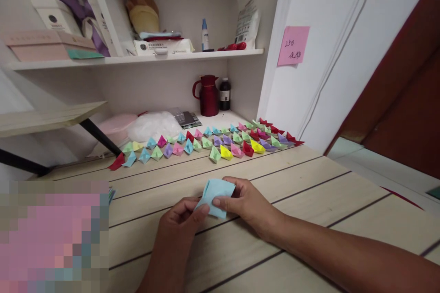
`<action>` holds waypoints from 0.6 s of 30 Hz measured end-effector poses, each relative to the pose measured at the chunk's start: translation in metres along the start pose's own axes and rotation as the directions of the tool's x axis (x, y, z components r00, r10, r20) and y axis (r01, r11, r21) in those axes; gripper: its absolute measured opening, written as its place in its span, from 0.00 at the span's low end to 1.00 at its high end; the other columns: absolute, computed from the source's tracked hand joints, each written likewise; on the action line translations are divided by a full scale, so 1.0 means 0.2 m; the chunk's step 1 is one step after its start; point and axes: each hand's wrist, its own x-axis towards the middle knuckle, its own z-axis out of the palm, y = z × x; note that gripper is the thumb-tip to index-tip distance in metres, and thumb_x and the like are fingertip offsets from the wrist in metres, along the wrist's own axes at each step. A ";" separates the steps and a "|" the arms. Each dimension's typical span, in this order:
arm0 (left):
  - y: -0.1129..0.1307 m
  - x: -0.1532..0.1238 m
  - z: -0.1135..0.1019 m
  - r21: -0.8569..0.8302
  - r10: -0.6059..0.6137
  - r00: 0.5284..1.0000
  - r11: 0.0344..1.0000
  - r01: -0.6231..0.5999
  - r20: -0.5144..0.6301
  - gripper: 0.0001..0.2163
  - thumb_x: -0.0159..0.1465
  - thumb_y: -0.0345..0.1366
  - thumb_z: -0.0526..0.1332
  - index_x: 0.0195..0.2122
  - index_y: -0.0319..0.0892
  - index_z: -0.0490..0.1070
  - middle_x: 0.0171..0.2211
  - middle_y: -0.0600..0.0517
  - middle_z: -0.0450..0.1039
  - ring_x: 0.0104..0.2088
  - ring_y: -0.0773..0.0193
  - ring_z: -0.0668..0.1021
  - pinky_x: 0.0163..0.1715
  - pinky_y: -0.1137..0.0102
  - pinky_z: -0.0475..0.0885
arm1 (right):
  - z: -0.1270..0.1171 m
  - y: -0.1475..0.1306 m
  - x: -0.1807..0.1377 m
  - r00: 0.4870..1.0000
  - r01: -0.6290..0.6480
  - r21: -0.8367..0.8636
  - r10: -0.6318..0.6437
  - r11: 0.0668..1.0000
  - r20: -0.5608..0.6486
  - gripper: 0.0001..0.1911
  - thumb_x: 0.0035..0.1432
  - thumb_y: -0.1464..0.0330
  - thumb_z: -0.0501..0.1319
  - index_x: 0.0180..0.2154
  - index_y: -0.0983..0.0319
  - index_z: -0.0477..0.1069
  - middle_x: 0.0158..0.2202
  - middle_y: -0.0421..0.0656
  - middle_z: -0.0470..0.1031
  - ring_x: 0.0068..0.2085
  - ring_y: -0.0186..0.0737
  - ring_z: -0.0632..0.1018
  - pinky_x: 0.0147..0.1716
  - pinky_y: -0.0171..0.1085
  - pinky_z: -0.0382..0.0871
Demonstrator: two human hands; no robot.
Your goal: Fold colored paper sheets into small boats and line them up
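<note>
A light blue folded paper (216, 194) is held just above the wooden table (309, 183) by both hands. My left hand (180, 222) pinches its lower left corner with thumb and fingers. My right hand (245, 201) grips its right side, thumb pressed on top. Beyond the hands, several small folded paper boats (220, 144) in many colours stand in rows across the table's far part.
A dark red jug (207, 95) and a dark bottle (224, 94) stand at the back wall. A white plastic bag (153, 126) and pink lid (117, 124) lie left. A shelf (137, 58) above carries boxes. A pink note (293, 46) sticks on the white door.
</note>
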 end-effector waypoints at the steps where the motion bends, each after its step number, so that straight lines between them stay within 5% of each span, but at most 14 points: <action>1: -0.01 0.00 -0.01 0.043 0.024 1.000 0.999 -0.024 0.003 0.13 0.52 0.47 0.66 0.22 0.43 0.73 0.34 0.51 0.78 0.35 0.60 0.78 0.37 0.67 0.74 | -0.01 0.00 0.00 1.000 0.018 -0.052 -0.018 0.998 -0.013 0.17 0.46 0.61 0.70 0.27 0.63 0.64 0.22 0.34 0.62 0.24 0.30 0.62 0.24 0.31 0.55; 4: -0.03 0.02 -0.04 0.219 0.158 0.985 0.965 -0.141 -0.066 0.13 0.52 0.42 0.66 0.37 0.44 0.75 0.42 0.49 0.74 0.40 0.59 0.78 0.44 0.62 0.74 | -0.05 -0.02 0.00 0.971 0.175 -0.435 -0.227 0.883 -0.071 0.13 0.51 0.64 0.65 0.25 0.62 0.64 0.22 0.35 0.62 0.25 0.32 0.63 0.25 0.33 0.54; 7: -0.04 0.05 -0.09 0.347 0.267 0.957 0.913 -0.213 -0.115 0.24 0.52 0.39 0.66 0.52 0.46 0.68 0.50 0.46 0.67 0.45 0.56 0.76 0.50 0.54 0.71 | -0.10 -0.05 0.00 0.818 0.393 -0.804 -0.569 0.447 0.083 0.05 0.55 0.70 0.61 0.27 0.61 0.67 0.26 0.39 0.69 0.31 0.37 0.67 0.35 0.37 0.57; 9: -0.03 0.06 -0.12 0.393 0.290 0.945 0.895 -0.212 -0.149 0.23 0.55 0.39 0.62 0.53 0.45 0.66 0.51 0.45 0.66 0.47 0.54 0.76 0.50 0.51 0.71 | -0.13 -0.05 0.00 0.715 0.458 -0.875 -0.649 0.155 0.259 0.03 0.56 0.73 0.59 0.30 0.61 0.69 0.29 0.41 0.72 0.34 0.39 0.68 0.39 0.40 0.56; 11: 0.00 0.06 -0.14 0.457 0.340 0.926 0.858 -0.234 -0.163 0.20 0.57 0.40 0.60 0.51 0.45 0.67 0.51 0.45 0.65 0.48 0.53 0.75 0.52 0.50 0.69 | -0.14 -0.05 0.00 0.677 0.462 -0.887 -0.637 -0.024 0.370 0.04 0.55 0.74 0.58 0.32 0.61 0.69 0.30 0.43 0.72 0.35 0.40 0.68 0.41 0.42 0.55; 13: 0.02 0.05 -0.15 0.534 0.437 0.891 0.785 -0.313 -0.120 0.19 0.58 0.41 0.61 0.51 0.46 0.67 0.50 0.45 0.65 0.51 0.51 0.73 0.55 0.50 0.67 | -0.14 -0.04 0.00 0.688 0.446 -0.892 -0.609 -0.074 0.395 0.04 0.54 0.75 0.58 0.32 0.61 0.69 0.30 0.43 0.72 0.35 0.40 0.68 0.40 0.42 0.54; 18: 0.04 0.02 -0.13 0.674 0.592 0.799 0.549 -0.495 0.104 0.26 0.56 0.45 0.66 0.56 0.52 0.64 0.55 0.46 0.64 0.56 0.49 0.69 0.57 0.49 0.62 | -0.12 -0.03 0.03 0.751 0.452 -0.890 -0.563 0.056 0.346 0.04 0.52 0.75 0.60 0.30 0.61 0.68 0.30 0.41 0.72 0.35 0.39 0.69 0.40 0.40 0.54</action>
